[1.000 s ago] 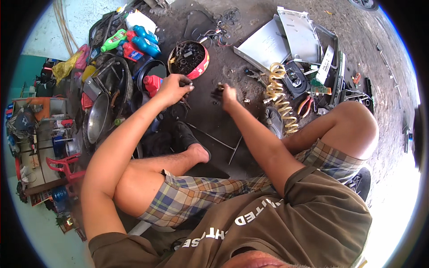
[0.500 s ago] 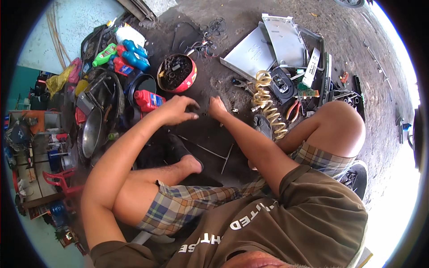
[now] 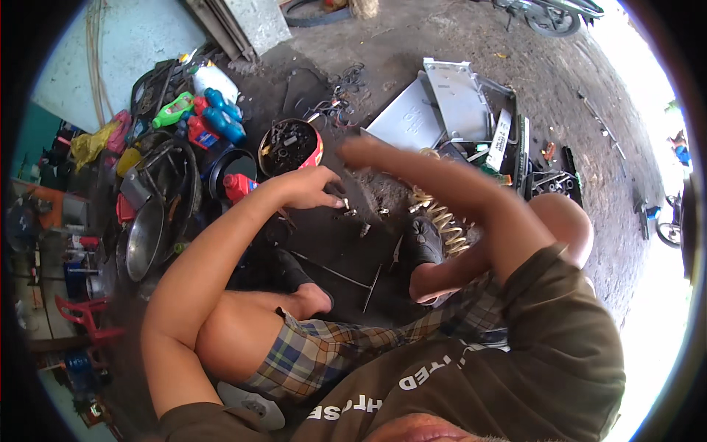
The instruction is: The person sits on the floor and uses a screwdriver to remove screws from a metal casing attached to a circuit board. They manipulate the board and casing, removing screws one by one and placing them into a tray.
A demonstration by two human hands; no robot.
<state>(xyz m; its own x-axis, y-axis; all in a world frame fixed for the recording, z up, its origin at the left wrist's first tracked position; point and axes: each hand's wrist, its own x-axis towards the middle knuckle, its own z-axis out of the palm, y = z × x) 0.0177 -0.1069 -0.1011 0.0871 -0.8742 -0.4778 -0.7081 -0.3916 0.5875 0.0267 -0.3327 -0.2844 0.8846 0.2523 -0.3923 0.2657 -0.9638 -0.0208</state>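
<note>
My left hand (image 3: 320, 191) hangs over the dark floor with curled fingers and blackened tips, beside small metal fittings (image 3: 350, 212); whether it grips one is unclear. My right hand (image 3: 357, 153) is raised at the edge of a red tub (image 3: 315, 156) of dark metal parts, blurred by motion, so its fingers are hard to read. A red bottle (image 3: 239, 188) stands left of my left hand. The coiled yellowish hose (image 3: 449, 228) lies partly under my right arm. A long T-handled rod (image 3: 335, 276) rests between my feet.
Bottles (image 3: 224, 118), a metal pan (image 3: 143, 243) and clutter crowd the left. Silver metal panels (image 3: 456, 99) and loose parts lie at the right front. A parked motorbike (image 3: 549, 18) is at the far back. A red plastic chair (image 3: 81, 317) sits at the far left.
My right forearm has swung up and forward toward the tub and panels. My left hand has shifted slightly right beside the small fittings. The view has tilted, showing more of the background.
</note>
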